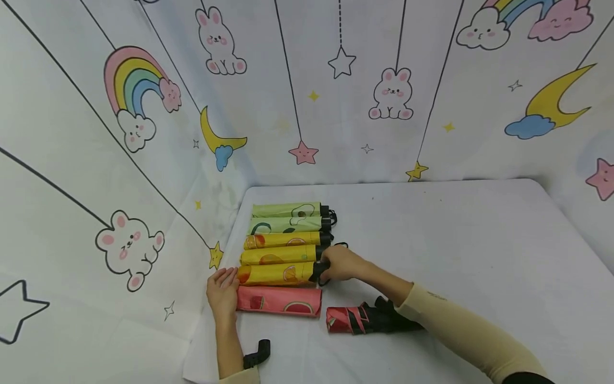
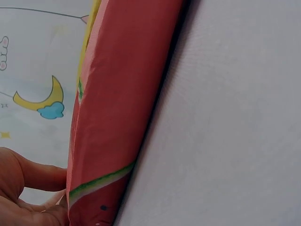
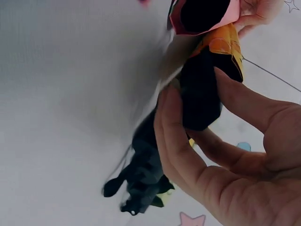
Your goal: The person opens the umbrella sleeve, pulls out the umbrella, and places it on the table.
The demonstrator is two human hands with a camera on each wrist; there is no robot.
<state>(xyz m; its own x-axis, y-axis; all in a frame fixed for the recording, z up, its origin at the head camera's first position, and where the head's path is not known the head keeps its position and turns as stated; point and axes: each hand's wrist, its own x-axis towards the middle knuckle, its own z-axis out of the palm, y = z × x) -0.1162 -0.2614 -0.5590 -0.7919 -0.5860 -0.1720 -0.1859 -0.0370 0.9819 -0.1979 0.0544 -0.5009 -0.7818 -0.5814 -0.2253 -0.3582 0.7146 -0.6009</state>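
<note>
My right hand grips the black handle of the nearest yellow umbrella, which lies folded in its orange-print sleeve. At the left end of that umbrella is my left hand, its fingers extended and touching there beside the pink watermelon-print sleeve. The right wrist view shows this sleeve's dark open end, with no handle sticking out. A red and black folded umbrella lies uncovered to the right of the sleeve, its far end hidden under my right forearm.
Behind the nearest yellow umbrella lie two more yellow umbrellas and two green avocado-print umbrellas, side by side with handles to the right. All rest on a white-covered table. A cartoon-print cloth hangs behind and to the left.
</note>
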